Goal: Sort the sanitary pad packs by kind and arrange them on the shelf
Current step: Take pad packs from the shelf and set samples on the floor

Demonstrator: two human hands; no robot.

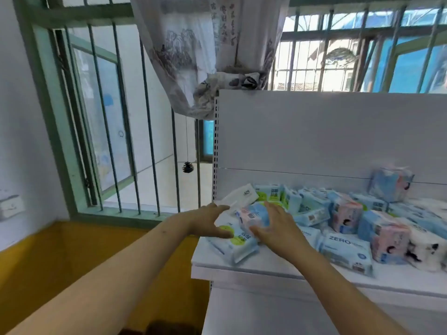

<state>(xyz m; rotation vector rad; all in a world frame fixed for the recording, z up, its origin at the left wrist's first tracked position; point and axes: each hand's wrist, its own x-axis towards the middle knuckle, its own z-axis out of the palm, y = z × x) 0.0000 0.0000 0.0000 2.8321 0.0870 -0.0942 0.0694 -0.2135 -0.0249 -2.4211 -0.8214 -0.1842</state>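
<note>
Because the packs lie jumbled on the shelf (278,267) and the job is to sort them by kind, we work at the shelf's left end, where both our hands meet over one small pink-and-blue pack (254,217). Our left hand (210,222) comes in from the left of that pack with its fingers spread and nearly straight, thumb lying over the green-dot pack (232,245) beneath. Our right hand (278,226) cups the pack's right side, fingers extended along it and thumb low against its front. The frame is blurred, but neither hand looks clamped: we judge they bracket the pack between open palms, probably to lift it or slide it clear.

The pink-and-blue pack sits on top of the green-dot pack, which lies flat near the shelf's front edge. Just behind it a white pack (239,195) leans tilted. To its right more blue packs (312,209) crowd together, then a blue pack marked ZERO (346,247) near the front edge, and further right other pink-and-blue packs (346,213), so the kinds are mixed and most of the sorting looks undone.

The shelf is a white board with a plain white back panel (326,131). Left of it stands a barred window (116,117) in a green frame, a printed curtain (193,52) knotted above, and a yellow floor (60,262) below.
</note>
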